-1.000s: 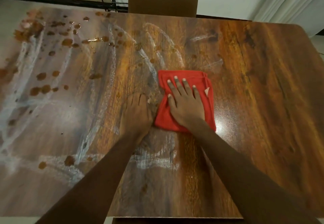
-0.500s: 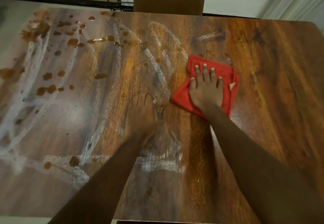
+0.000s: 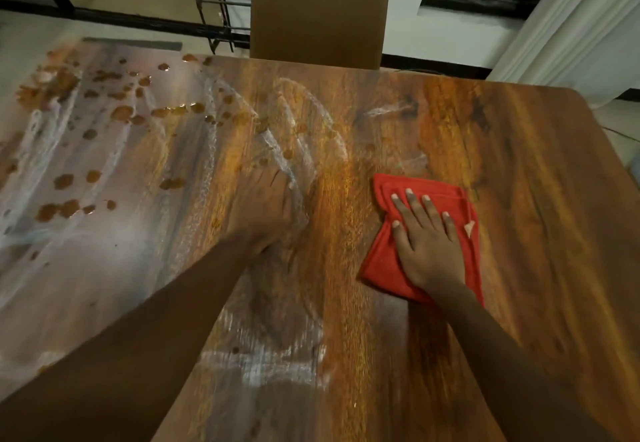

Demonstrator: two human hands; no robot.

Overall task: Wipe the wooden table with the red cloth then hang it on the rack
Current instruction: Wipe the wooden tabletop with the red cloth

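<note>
Lying folded right of centre on the wooden table (image 3: 536, 171), the red cloth (image 3: 384, 258) is pressed flat under the right hand (image 3: 427, 247), whose fingers are straight and slightly apart. The left hand (image 3: 263, 213) rests on the bare tabletop well to the cloth's left; blur hides its fingers, which seem flat. Brown spills (image 3: 121, 112) dot the far left. Beyond stand a chair back (image 3: 318, 8) and a metal rack (image 3: 225, 8).

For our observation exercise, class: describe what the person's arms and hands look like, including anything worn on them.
The left forearm and right forearm are bare to the frame edge, with no sleeves. The left hand and right hand show no gloves, watch, bracelet or ring. The left hand is blurred.
</note>
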